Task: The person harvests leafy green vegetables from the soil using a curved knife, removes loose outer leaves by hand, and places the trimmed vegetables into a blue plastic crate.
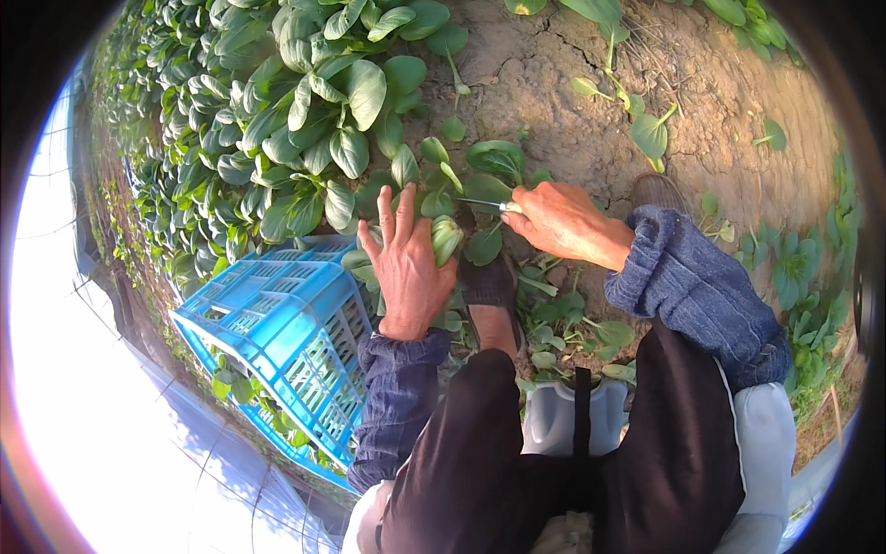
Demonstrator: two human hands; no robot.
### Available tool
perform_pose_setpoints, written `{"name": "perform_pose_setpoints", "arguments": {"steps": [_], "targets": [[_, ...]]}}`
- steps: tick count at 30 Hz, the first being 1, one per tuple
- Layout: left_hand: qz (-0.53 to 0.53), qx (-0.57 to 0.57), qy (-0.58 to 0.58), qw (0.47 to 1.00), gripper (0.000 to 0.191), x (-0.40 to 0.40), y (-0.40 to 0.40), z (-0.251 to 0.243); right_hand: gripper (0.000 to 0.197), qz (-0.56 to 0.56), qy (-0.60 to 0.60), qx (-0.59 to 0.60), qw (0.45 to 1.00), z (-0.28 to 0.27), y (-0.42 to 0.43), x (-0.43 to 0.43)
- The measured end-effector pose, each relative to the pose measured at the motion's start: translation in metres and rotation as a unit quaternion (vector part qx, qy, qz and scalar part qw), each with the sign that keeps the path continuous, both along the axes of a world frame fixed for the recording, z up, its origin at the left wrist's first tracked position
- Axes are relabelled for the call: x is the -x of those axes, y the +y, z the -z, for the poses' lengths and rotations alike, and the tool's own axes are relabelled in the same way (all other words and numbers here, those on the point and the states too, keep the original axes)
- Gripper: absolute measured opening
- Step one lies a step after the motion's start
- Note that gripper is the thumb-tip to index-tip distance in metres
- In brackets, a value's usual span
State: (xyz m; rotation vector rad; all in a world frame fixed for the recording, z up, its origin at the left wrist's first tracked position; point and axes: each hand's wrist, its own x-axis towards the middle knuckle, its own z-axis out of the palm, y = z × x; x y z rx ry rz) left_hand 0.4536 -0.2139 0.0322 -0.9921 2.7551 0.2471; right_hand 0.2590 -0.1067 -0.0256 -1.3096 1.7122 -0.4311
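Note:
My left hand (408,266) is closed around a head of leafy green vegetable like bok choy (446,239), its pale stem end showing between thumb and fingers. To its right, my right hand (564,225) grips the light handle of a small knife (484,203), whose thin blade points left towards the plants. Loose green leaves (495,159) lie on the soil around the blade. Dense rows of growing leafy greens (304,118) stand up and left of my hands.
A blue plastic crate (277,311) with greens in it lies tilted at my left. Cracked soil (540,76) with scattered leaves spreads ahead. My shoes (488,284) stand on the ground, and a grey plastic seat (540,419) is between my legs. Plastic sheeting (159,429) runs along the left.

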Motion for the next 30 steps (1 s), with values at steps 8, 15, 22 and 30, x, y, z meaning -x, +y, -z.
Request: {"name": "perform_pose_setpoints", "arguments": {"steps": [8,15,22,30], "targets": [[-0.156,-0.035,-0.016,0.987,0.045,-0.029,0.001,0.028,0.037,0.025,-0.031,-0.017,0.999,0.014,-0.016,-0.023],[-0.188,-0.047,0.063,0.979,0.046,-0.048,0.006,0.040,0.038,0.024,-0.072,-0.023,0.997,0.029,-0.021,-0.035],[-0.256,-0.100,0.113,0.955,0.046,-0.061,0.010,0.048,0.037,0.008,-0.063,-0.018,0.998,0.037,-0.024,-0.038],[-0.311,-0.127,0.177,0.925,0.041,-0.063,0.011,0.055,0.036,-0.023,-0.003,-0.024,0.999,0.036,-0.032,-0.048]]}}
